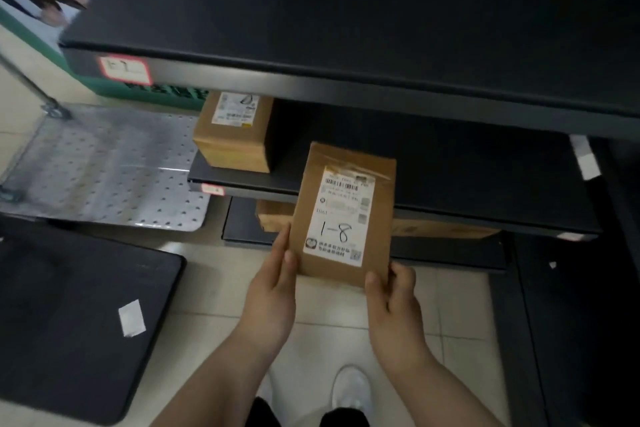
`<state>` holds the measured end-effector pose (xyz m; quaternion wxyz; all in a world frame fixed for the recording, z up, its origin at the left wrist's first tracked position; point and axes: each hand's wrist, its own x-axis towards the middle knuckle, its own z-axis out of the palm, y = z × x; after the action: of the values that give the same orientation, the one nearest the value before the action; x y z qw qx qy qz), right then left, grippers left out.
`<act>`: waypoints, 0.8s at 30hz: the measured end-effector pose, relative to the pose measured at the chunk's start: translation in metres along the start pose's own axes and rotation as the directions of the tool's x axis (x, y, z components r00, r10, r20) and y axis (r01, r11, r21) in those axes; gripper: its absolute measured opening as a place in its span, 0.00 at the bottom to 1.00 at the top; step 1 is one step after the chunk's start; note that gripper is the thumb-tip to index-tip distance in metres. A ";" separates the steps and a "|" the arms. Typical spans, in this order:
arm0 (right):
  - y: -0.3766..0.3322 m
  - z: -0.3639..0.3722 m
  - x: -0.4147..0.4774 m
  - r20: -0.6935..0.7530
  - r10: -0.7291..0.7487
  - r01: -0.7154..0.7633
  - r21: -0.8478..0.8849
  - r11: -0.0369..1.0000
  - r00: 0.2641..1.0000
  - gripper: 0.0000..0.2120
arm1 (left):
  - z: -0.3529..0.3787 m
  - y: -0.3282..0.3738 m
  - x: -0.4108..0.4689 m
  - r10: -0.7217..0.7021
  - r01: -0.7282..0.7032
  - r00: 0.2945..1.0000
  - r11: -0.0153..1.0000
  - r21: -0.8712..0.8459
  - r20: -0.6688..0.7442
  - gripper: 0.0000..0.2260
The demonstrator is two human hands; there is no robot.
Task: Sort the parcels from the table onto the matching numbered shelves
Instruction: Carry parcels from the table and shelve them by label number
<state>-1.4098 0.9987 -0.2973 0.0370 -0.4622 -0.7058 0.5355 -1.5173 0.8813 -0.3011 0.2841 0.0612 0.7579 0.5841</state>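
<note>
Pale glossy floor tiles (214,316) are filling the lower middle of the frame, and a dark, matte metal shelving unit is rising across the top and right. Its top shelf (346,11) is carrying a red-bordered paper tag (125,69) on the front lip at upper left, the writing blurred. The parcel (346,212), a flat rectangular box of brown cardboard sealed with clear tape, is hovering at center frame in front of the middle shelf (450,177). Its long axis is running up the frame, the far end pointing toward the shelves and leaning slightly right. Its white shipping label (341,219) is facing the camera with "1-8" handwritten upright. The left hand (273,288) is gripping the lower left edge, fingers straight along the side and thumb on the front. The right hand (394,302) is pinching the lower right corner, thumb on the front and fingers curled behind. 1 squarer cardboard box (232,136) is sitting at the left end of the middle shelf, and another box (443,228) is lying on the bottom shelf (450,250). At left, a studded silvery trolley deck (104,167) is resting on the floor beside a dark table (69,305).
</note>
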 end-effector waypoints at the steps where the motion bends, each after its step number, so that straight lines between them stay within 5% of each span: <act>1: 0.000 0.005 0.009 -0.008 -0.001 0.001 0.003 1.000 1.000 0.09 | 0.000 -0.003 0.010 -0.004 0.004 1.000 1.000 -0.008 0.015 0.22; 5: -0.005 0.021 0.042 0.011 -0.024 0.024 -0.011 1.000 1.000 0.08 | -0.003 -0.013 0.046 -0.040 0.041 0.999 0.998 -0.040 0.032 0.16; 13: -0.015 0.032 0.097 0.135 -0.037 0.062 -0.184 0.981 0.990 0.18 | -0.001 -0.030 0.104 -0.077 0.076 0.992 0.997 0.017 0.101 0.20; 21: -0.028 0.036 0.138 0.082 -0.076 0.092 -0.221 0.971 0.994 0.21 | 0.014 -0.006 0.137 -0.043 0.020 0.997 0.943 0.332 0.060 0.23; 24: -0.030 0.039 0.132 0.082 -0.109 0.126 -0.249 0.960 0.991 0.26 | 0.012 -0.003 0.133 0.094 -0.106 0.994 0.905 0.411 0.050 0.25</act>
<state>-1.5249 1.0623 -0.3481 -0.0145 -0.4023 -0.7956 0.4528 -1.6210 0.9475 -0.3540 0.2454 0.1670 0.8559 0.4234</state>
